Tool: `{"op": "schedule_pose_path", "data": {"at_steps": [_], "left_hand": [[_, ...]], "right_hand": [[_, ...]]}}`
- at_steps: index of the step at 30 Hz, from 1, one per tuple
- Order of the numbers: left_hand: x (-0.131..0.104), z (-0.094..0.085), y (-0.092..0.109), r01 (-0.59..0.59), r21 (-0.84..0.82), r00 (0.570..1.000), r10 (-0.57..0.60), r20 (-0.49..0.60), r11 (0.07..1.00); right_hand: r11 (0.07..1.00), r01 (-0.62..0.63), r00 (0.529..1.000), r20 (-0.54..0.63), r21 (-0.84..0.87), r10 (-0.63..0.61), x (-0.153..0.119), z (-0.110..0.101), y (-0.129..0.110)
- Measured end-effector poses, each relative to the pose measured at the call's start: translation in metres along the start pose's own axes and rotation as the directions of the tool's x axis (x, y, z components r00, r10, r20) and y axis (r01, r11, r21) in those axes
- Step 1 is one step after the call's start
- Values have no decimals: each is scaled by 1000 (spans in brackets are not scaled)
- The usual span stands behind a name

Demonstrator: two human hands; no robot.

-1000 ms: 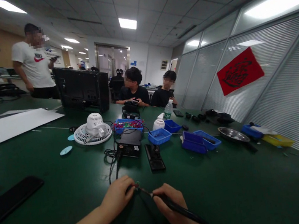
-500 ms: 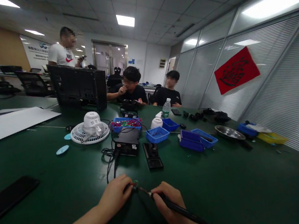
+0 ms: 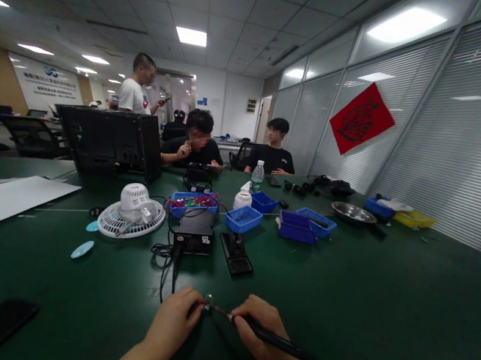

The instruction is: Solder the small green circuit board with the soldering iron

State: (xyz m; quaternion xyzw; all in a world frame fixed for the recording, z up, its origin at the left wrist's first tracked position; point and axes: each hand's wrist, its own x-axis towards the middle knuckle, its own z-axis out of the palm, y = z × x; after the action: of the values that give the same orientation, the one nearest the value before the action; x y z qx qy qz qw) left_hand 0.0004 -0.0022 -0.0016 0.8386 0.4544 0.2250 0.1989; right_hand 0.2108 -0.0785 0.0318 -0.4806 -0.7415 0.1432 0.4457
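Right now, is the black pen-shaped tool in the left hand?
No: the right hand grips the black pen-shaped tool, its tip pointing toward the left hand.

On the bench (image 3: 357,289), just beyond the hands (image 3: 174,319), lies a stand (image 3: 238,261), with a box (image 3: 194,239) behind it to the left. A fan part (image 3: 134,200) sits farther ahead, left; a bottle (image 3: 258,177) well ahead; a dish (image 3: 354,214) ahead to their right.

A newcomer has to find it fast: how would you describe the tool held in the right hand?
At the near side of the green table, find the right hand. It grips the black tool, pointed toward a small green part at the left hand. Unlike the black box beyond, it is slender and held like a pen.
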Motion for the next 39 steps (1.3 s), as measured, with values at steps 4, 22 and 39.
{"op": "schedule_pose_path", "data": {"at_steps": [4,22,39], "left_hand": [[0,-2,1,-8,-2,1000,8,21,1000],[0,-5,5,0,6,1000,0,7,1000],[0,0,0,-3,14,1000,3,7,1000]], "right_hand": [[1000,-4,1000,2,-4,4,1,-1,-2],[999,25,1000,-13,24,-25,2,-3,-1],[999,45,999,-2,-3,-45,2,-2,-2]]}}
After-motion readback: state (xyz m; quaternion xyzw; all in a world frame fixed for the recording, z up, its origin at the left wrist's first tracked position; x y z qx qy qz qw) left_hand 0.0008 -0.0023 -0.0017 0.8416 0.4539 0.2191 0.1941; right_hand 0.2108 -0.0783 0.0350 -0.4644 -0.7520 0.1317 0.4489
